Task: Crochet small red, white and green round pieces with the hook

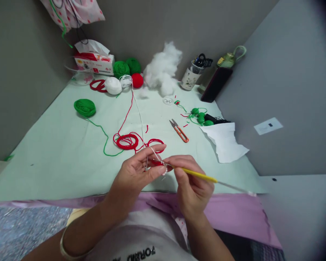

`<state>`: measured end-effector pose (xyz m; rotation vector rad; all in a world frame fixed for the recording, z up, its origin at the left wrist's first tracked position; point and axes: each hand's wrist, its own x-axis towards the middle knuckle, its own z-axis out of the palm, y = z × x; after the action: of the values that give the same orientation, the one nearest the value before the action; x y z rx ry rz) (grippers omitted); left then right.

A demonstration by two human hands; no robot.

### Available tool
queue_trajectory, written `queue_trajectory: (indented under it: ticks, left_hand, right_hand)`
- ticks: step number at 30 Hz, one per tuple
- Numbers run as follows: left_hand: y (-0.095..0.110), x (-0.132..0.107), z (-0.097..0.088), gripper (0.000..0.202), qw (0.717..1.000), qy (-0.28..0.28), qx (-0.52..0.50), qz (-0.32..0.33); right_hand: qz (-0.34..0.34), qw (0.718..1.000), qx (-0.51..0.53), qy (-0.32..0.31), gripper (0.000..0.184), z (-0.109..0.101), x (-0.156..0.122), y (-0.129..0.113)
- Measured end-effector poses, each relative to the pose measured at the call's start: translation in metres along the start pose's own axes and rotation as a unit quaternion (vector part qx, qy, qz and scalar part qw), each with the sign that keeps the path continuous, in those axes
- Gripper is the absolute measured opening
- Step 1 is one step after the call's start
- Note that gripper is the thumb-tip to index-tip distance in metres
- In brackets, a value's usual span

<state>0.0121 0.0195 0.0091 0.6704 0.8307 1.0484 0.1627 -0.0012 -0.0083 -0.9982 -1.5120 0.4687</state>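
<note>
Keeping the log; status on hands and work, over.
Left hand pinching red-and-white yarn piece. Right hand gripping yellow-handled hook, tip at the piece. Orange snips beyond, clear of both hands.

Tissue box (103,66), back left corner of worktop (54,145). Clear plastic cup (83,77) beside it, toward left edge. White fluff (163,69) heaped mid back edge. Pen cup (189,80) near back right corner; from here, dark phone (216,85) stands in front of green bottle (227,61). Torn white paper (225,142) at right edge, orange snips (181,134) inboard. Pink-dotted cloth (77,12) hangs above back left.
</note>
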Motion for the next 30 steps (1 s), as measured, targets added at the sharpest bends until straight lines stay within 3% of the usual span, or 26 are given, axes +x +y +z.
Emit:
queue_trajectory:
  ticks: [4, 7, 10, 12, 16, 25, 30]
  left_hand:
    - [0.004, 0.002, -0.001, 0.039, 0.993, -0.028, -0.091, -0.077]
    - [0.009, 0.002, -0.003, 0.035, 0.979, -0.055, -0.143, -0.134]
    - [0.010, 0.002, -0.002, 0.032, 0.986, -0.037, -0.125, -0.102]
    - [0.008, 0.003, -0.001, 0.032, 0.994, -0.025, -0.086, -0.062]
    - [0.002, 0.004, 0.002, 0.035, 0.999, -0.014, -0.040, -0.017]
    - [0.003, 0.003, 0.000, 0.038, 0.998, -0.028, -0.046, -0.015]
    - [0.000, 0.003, 0.002, 0.048, 0.999, 0.014, -0.008, 0.038]
  right_hand:
    - [-0.119, 0.982, -0.141, -0.041, 0.041, -0.003, -0.005, 0.003]
    - [-0.036, 0.999, -0.026, 0.019, 0.030, -0.006, -0.001, 0.004]
    - [0.098, 0.980, 0.165, 0.056, 0.019, -0.004, 0.005, 0.003]
    - [0.139, 0.963, 0.228, 0.041, 0.017, 0.000, 0.008, 0.003]
    - [0.132, 0.967, 0.217, 0.011, 0.019, 0.008, 0.008, 0.006]
    - [0.110, 0.968, 0.224, 0.004, 0.018, 0.010, 0.008, 0.009]
    - [0.093, 0.982, 0.162, -0.010, 0.021, 0.010, 0.010, 0.003]
